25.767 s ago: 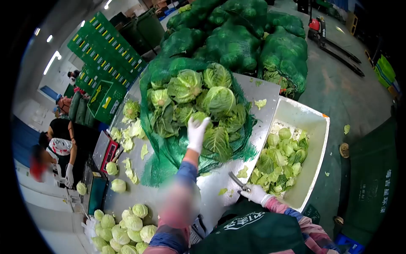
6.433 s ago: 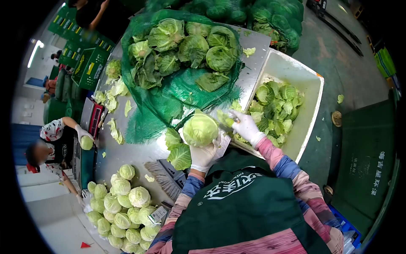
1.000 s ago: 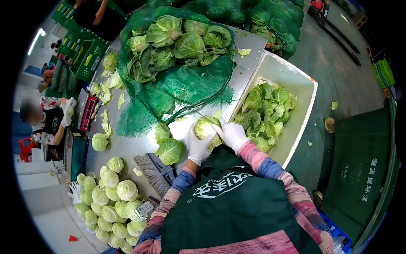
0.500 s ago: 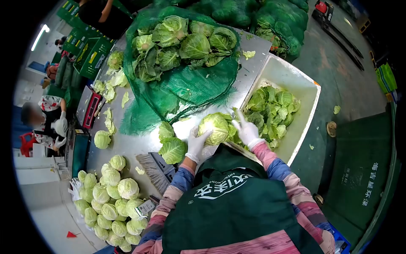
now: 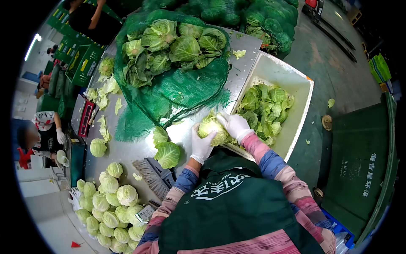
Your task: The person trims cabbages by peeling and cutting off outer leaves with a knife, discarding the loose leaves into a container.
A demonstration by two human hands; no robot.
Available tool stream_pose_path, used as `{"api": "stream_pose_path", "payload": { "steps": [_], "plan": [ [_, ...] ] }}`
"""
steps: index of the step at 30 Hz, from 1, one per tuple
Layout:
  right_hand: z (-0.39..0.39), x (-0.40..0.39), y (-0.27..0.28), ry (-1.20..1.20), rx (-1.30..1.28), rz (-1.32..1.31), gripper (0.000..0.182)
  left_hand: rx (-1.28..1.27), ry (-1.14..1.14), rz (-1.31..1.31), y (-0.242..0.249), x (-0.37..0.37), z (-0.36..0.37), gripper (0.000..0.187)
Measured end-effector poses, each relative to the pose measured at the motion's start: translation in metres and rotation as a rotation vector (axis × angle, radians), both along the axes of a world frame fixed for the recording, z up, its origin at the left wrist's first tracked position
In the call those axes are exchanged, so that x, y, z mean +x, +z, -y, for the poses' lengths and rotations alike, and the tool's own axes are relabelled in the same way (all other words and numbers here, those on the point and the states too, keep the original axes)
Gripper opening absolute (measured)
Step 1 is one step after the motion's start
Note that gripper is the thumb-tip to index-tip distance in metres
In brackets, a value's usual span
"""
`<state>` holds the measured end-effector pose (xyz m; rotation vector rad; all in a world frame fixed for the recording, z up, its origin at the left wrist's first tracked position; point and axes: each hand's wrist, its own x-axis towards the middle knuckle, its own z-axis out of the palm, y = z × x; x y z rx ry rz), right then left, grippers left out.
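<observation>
A pale green cabbage (image 5: pixel 209 129) is held low over the metal table's near edge, just in front of my apron. My left hand (image 5: pixel 200 144), in a white glove, wraps round its left and lower side. At its upper right, my right hand (image 5: pixel 235 126), also gloved, has its fingers bent against the outer leaves; the fingertips are partly hidden. Left of my hands lie loose green leaves (image 5: pixel 167 154). To the right, a white foam box (image 5: pixel 301 110) holds a heap of torn-off cabbage leaves (image 5: pixel 266 111).
An open green mesh sack (image 5: pixel 177 95) of untrimmed cabbages lies at the back. Trimmed cabbages (image 5: pixel 111 219) are piled at the left, near a brush (image 5: pixel 148 171) and a red scale (image 5: pixel 87 113). A green bin (image 5: pixel 359 173) stands right. A co-worker (image 5: pixel 46 131) is at far left.
My right hand has moved left from beside the foam box onto the cabbage's upper right side. My left hand still holds the cabbage. The whole view has shifted slightly.
</observation>
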<state>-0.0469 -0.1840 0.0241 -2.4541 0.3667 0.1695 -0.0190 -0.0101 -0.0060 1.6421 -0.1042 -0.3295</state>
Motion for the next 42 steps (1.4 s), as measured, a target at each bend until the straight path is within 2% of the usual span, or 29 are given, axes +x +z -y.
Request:
{"api": "stream_pose_path", "payload": {
  "steps": [1,4,5,7,9,10,11,13,14,15,17,18,19,20,21,22,23,24,25,26,28,32,37,39,41,42],
  "plan": [
    [0.005,0.005,-0.026,-0.078,0.101,0.104,0.050,-0.036,-0.009,-0.037,-0.007,0.003,-0.002,0.063],
    [0.023,0.012,-0.020,-0.221,0.099,-0.004,0.051,-0.108,-0.041,-0.119,-0.005,0.009,-0.011,0.061],
    [0.039,0.009,-0.049,-0.238,0.083,-0.088,0.050,-0.134,-0.060,-0.173,-0.004,0.010,-0.018,0.060],
    [0.045,-0.006,-0.060,-0.301,0.065,-0.116,0.045,-0.129,-0.082,-0.165,-0.013,0.015,-0.034,0.056],
    [0.032,-0.010,-0.065,-0.306,0.053,-0.144,0.045,-0.201,0.072,-0.415,-0.006,0.013,-0.041,0.055],
    [0.023,-0.009,-0.073,-0.365,0.092,-0.066,0.049,-0.106,0.122,-0.496,-0.002,0.007,-0.046,0.055],
    [0.016,-0.006,-0.076,-0.423,0.127,0.021,0.053,-0.110,0.127,-0.491,0.025,0.005,-0.040,0.055],
    [0.003,-0.006,-0.050,-0.241,0.267,0.033,0.053,-0.330,0.220,-1.060,0.060,0.004,-0.032,0.055],
    [-0.008,-0.007,-0.042,-0.211,0.262,0.023,0.053,-0.490,0.080,-1.242,0.019,0.014,-0.048,0.056],
    [-0.015,-0.007,-0.034,-0.183,0.256,0.015,0.053,-0.492,0.086,-1.240,0.021,0.014,-0.044,0.056],
    [-0.015,-0.008,-0.027,-0.096,0.163,-0.064,0.054,-0.522,0.098,-1.065,0.026,0.014,-0.022,0.057],
    [-0.008,-0.009,-0.031,-0.224,0.232,-0.071,0.055,-0.387,0.099,-0.981,0.044,0.011,-0.009,0.068],
    [0.001,-0.010,-0.036,-0.352,0.300,-0.077,0.057,-0.388,0.099,-0.984,0.031,0.009,-0.007,0.068],
    [0.010,-0.009,-0.040,-0.437,0.097,-0.068,0.057,-0.150,0.072,-0.583,0.008,0.010,-0.006,0.074],
    [0.016,-0.014,-0.023,-0.424,0.068,-0.007,0.057,0.083,0.040,-0.179,0.001,0.011,-0.003,0.080],
    [0.020,-0.011,-0.023,-0.339,0.095,0.070,0.056,0.243,0.004,0.013,-0.005,0.017,-0.001,0.090],
    [0.022,-0.013,-0.023,-0.254,0.122,0.138,0.055,0.245,-0.002,0.002,-0.003,0.015,0.001,0.090],
    [0.018,-0.011,0.001,-0.130,0.033,0.130,0.053,0.419,-0.043,0.118,0.005,0.015,0.006,0.093],
    [0.016,-0.011,0.001,-0.021,0.023,0.138,0.053,0.592,-0.083,0.236,0.014,0.015,0.010,0.095],
    [0.013,-0.010,0.001,0.063,-0.037,0.134,0.053,0.459,-0.086,0.163,0.024,0.014,0.012,0.092],
    [0.006,-0.009,0.005,0.195,-0.127,0.089,0.054,0.471,-0.106,0.171,0.032,0.015,0.013,0.086],
    [0.002,-0.004,0.004,0.235,-0.181,0.086,0.054,0.581,-0.123,0.275,0.016,0.018,0.009,0.076],
    [0.003,0.009,0.000,0.075,-0.024,0.003,0.046,0.495,-0.139,0.239,0.016,0.019,0.004,0.083],
    [0.006,0.017,-0.009,-0.082,0.039,0.003,0.045,0.501,-0.163,0.225,0.015,0.016,-0.001,0.084],
    [0.012,0.017,-0.031,-0.175,-0.054,-0.096,0.049,0.433,-0.214,0.419,0.006,0.013,-0.011,0.082],
    [0.017,0.013,-0.041,-0.179,-0.049,-0.158,0.051,0.207,-0.150,0.266,0.011,0.007,-0.011,0.077]
  ]
}}
